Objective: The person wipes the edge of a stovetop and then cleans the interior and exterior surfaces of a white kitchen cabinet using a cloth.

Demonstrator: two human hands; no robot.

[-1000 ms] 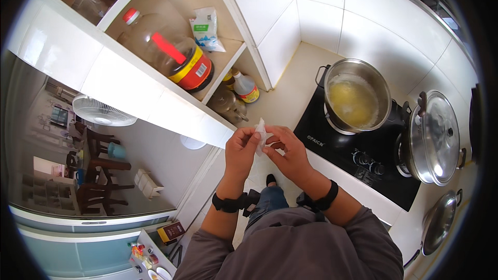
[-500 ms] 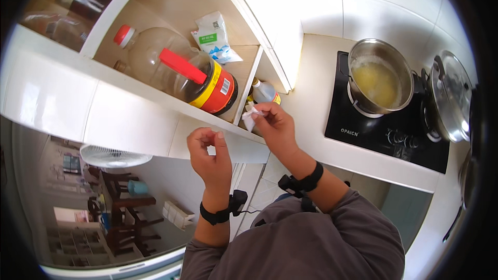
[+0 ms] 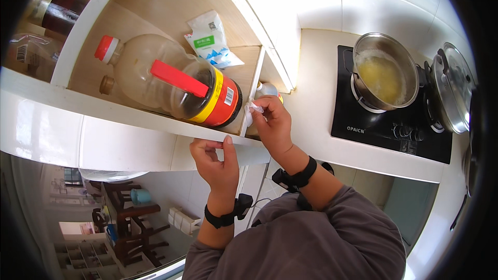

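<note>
Right of the shelf (image 3: 129, 111), the uncovered pot (image 3: 381, 45) is holding liquid (image 3: 381, 80); by its front edge, the left hand (image 3: 218, 165) is hovering, grip empty, loosely parted; at its right end, the right hand's (image 3: 275, 125) grip is pinching a white packet (image 3: 249, 119), unreleased

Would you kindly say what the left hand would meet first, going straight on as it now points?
The left hand would probably meet the shelf edge first, with the big bottle beyond it, though depth is hard to judge.
</note>
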